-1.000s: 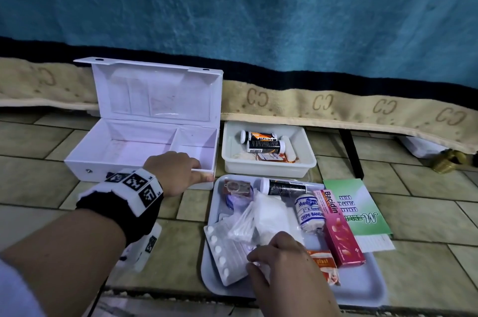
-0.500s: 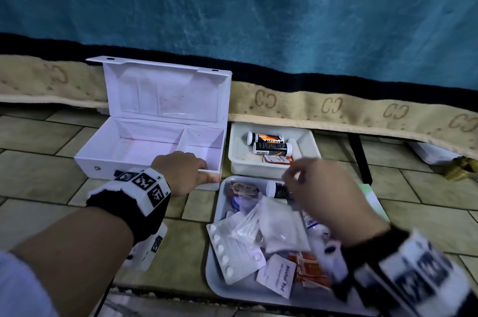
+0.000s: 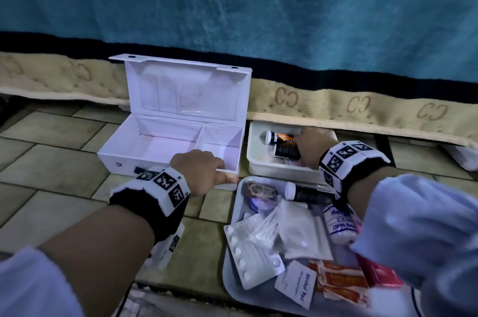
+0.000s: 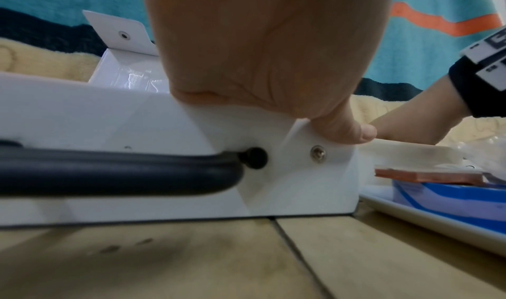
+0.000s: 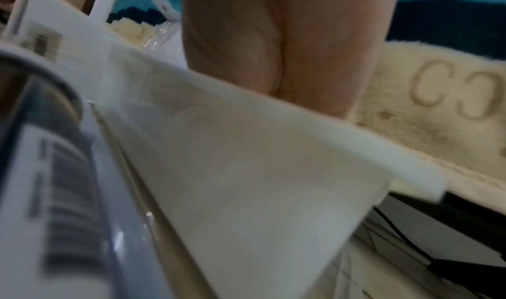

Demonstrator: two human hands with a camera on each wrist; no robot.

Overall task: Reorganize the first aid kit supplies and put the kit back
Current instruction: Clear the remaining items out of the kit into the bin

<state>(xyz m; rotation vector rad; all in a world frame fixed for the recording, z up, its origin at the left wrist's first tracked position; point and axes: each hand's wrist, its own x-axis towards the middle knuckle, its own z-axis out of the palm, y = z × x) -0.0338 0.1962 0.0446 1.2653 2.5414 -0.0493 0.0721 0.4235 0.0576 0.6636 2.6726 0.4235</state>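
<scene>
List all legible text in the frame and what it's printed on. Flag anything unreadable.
"Alcohol Pad": white sachet on the grey tray.
"CREPE", brand above it partly hidden: white bandage roll.
"CC" motifs, repeated: beige blanket border.
Unreadable: orange-and-black bottle labels in the white tub, black tube, orange plaster strips, blister pack, small print under "Alcohol Pad", wristband codes, blurred barcode in right wrist view.

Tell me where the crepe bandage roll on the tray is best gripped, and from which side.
Probably from above, fingers across the round middle of the crepe bandage roll: it lies on its side on the tray, with the right hand's sleeve overhanging its right side.
</scene>
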